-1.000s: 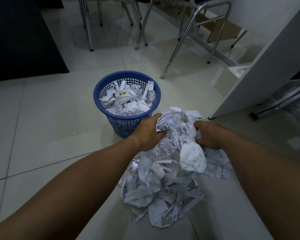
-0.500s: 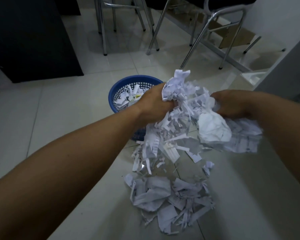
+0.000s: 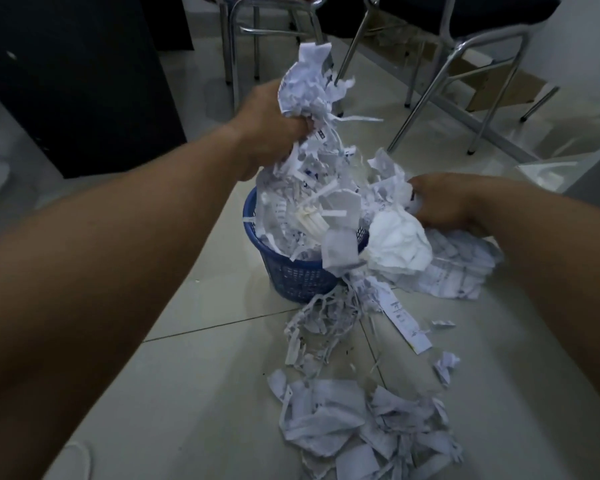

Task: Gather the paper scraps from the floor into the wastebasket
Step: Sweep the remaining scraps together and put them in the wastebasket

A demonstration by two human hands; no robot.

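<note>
Both hands hold one loose bundle of paper scraps [image 3: 326, 188] over the blue wastebasket [image 3: 291, 275]. The left hand [image 3: 267, 123] clenches the bundle's upper end, raised above the rim. The right hand [image 3: 444, 202] grips the lower end, out past the basket's right side, its fingertips buried in paper.

The step in hand looks like the drop. Part of the bundle hangs inside the rim, but a crumpled white ball [image 3: 399, 247] and a printed sheet hang outside it, and thin shreds trail down in front of the basket toward the floor [image 3: 205, 375].

The next move probably calls for bringing the right hand in over the opening and lowering both hands before letting go, or that side will spill. The task is far from finished: a pile of scraps [image 3: 361, 434] lies on the tiles nearer the person, with a long strip [image 3: 406, 323] and stray bits between it and the basket.
</note>
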